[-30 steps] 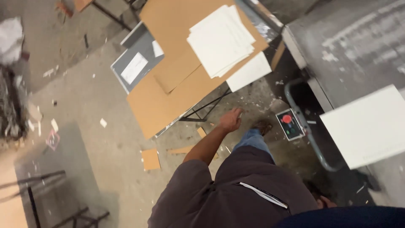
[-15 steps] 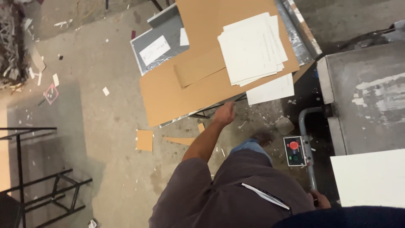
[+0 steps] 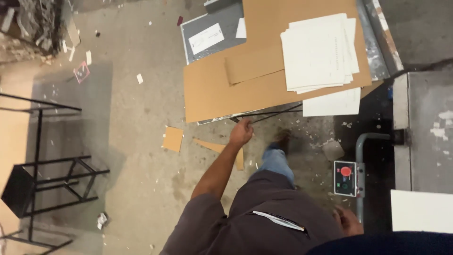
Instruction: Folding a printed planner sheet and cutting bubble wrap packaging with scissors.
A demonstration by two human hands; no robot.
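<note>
Left hand (image 3: pixel 241 132) stretched forward, fingers curled around the near edge of the tabletop (image 3: pixel 264 113), just under the big cardboard sheet (image 3: pixel 222 89). Stack of white paper (image 3: pixel 318 54) lying on the cardboard toward the right, a single white sheet (image 3: pixel 331 102) sticking out below it. Right hand (image 3: pixel 348 220) low at the right, beside the grey pipe (image 3: pixel 359 189) and the control box with a red button (image 3: pixel 345 178); fingers blurred, cannot tell their grip. Cardboard scraps (image 3: pixel 172 139) on the floor (image 3: pixel 132 141), black metal stand (image 3: pixel 47 184) far left.
</note>
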